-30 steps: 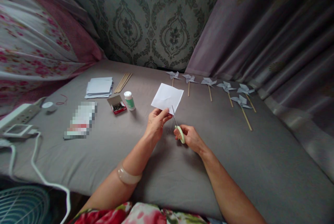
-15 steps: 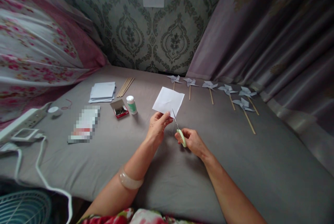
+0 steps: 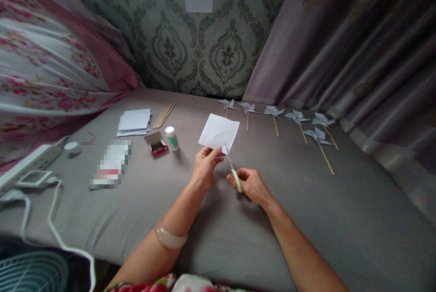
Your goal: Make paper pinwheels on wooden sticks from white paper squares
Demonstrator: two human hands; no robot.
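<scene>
A square of white paper (image 3: 218,131) is pinched at its near edge by my left hand (image 3: 205,165), thumb on top and fingers beneath. My right hand (image 3: 250,183) grips a pair of scissors (image 3: 236,179) by pale green handles. The blades reach over the paper's near right corner, close to my left thumb. Whether they have cut into it I cannot tell. Several paper pinwheels (image 3: 273,111) on wooden sticks lie in a row at the back right.
At the back left lie a stack of paper (image 3: 134,121) and several wooden sticks (image 3: 164,116). Before them stand a small red box of metal bits (image 3: 157,146) and a white-and-green bottle (image 3: 171,139). A power strip (image 3: 32,162) with cables and a fan (image 3: 34,271) are at the left.
The scissors' handles have come closer together and their blades look more closed at the paper's corner. Both hands stay nearly in place, and the view has shifted slightly.
</scene>
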